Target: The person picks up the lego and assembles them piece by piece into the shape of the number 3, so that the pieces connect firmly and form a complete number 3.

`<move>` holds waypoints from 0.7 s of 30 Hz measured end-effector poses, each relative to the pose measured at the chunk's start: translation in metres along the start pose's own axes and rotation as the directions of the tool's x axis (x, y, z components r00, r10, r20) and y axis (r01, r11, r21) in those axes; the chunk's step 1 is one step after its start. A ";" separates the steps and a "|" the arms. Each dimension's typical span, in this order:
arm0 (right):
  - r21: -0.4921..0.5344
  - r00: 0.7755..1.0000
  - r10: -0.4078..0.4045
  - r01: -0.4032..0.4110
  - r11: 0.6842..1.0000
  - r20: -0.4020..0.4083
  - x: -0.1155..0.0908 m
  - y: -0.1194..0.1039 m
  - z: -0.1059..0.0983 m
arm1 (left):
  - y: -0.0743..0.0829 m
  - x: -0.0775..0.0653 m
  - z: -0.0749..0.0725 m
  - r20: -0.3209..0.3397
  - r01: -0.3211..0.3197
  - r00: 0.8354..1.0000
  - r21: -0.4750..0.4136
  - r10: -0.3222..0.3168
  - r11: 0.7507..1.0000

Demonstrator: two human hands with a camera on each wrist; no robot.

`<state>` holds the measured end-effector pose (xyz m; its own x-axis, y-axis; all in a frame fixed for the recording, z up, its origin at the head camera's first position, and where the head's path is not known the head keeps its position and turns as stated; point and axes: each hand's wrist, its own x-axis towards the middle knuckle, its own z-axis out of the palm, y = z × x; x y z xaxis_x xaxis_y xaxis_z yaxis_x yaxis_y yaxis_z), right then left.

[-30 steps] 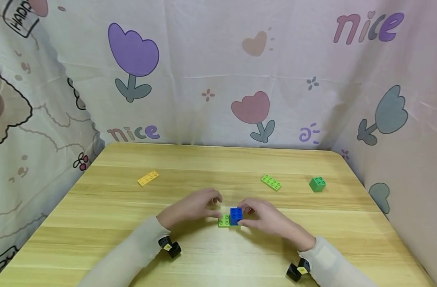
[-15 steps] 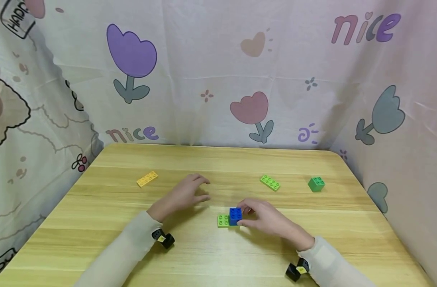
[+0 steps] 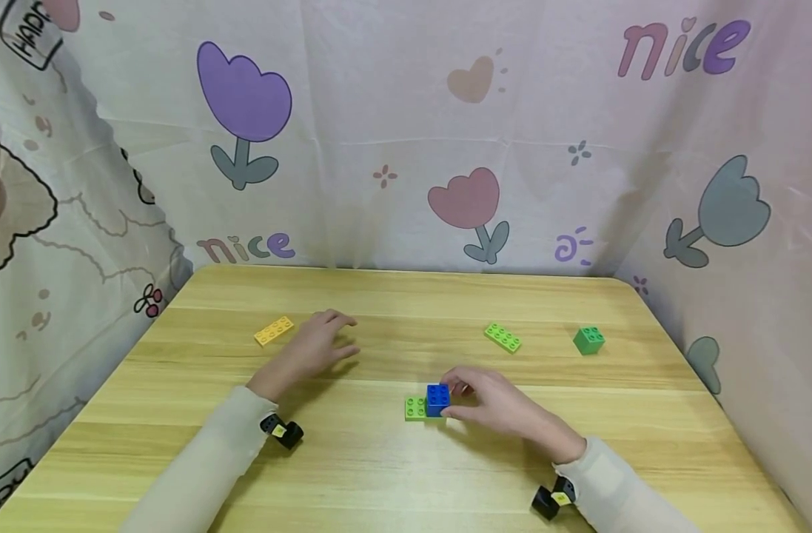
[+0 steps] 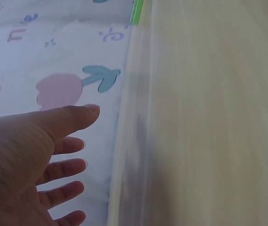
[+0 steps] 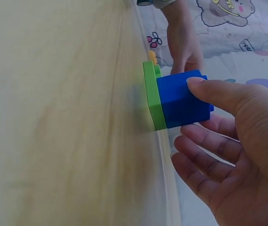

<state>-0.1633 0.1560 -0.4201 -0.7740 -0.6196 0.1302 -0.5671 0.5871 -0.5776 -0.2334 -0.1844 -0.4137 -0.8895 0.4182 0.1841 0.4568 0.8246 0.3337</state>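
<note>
My right hand [image 3: 488, 400] pinches a blue toy building brick [image 3: 437, 400] between thumb and fingers. The brick sits on the right half of a light green building plate [image 3: 415, 409], whose left studs show bare. In the right wrist view the thumb lies on the side of the blue brick [image 5: 183, 100], which stands flush against the light green plate [image 5: 152, 96]. My left hand [image 3: 309, 344] hovers above the table with fingers spread and nothing in them, just right of a yellow building plate [image 3: 274, 331]. The left wrist view shows that hand [image 4: 39, 155] with thumb and fingers apart.
Farther back on the wooden table [image 3: 379, 474] lie a second light green plate [image 3: 502, 337] and a green brick [image 3: 588, 340], both to the right. A printed curtain [image 3: 366, 96] hangs behind the table and along its sides.
My left hand has let go of the light green plate and moved left and back toward the yellow plate. The right hand has stayed at the blue brick.
</note>
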 end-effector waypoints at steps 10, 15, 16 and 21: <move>0.031 1.000 -0.020 0.019 0.999 0.008 -0.001 0.001 -0.004 | -0.032 -0.008 -0.009 -0.039 0.094 0.995 -0.006 -0.094 0.996; 0.085 1.000 -0.001 0.000 0.996 0.016 0.001 0.002 -0.003 | -0.048 -0.011 -0.015 -0.041 0.161 0.986 -0.009 -0.161 0.987; 0.101 1.000 0.000 -0.002 0.995 0.018 0.001 0.003 -0.003 | -0.051 -0.012 -0.016 -0.042 0.169 0.985 -0.007 -0.169 0.986; 0.194 0.999 0.006 -0.012 0.981 0.032 0.002 0.007 0.000 | -0.065 -0.016 -0.020 -0.052 0.188 0.981 -0.005 -0.188 0.982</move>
<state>-0.1686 0.1592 -0.4234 -0.7682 -0.6322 0.1009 -0.4921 0.4823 -0.7247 -0.2484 -0.2519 -0.4199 -0.9576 0.2354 0.1659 0.2815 0.8865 0.3672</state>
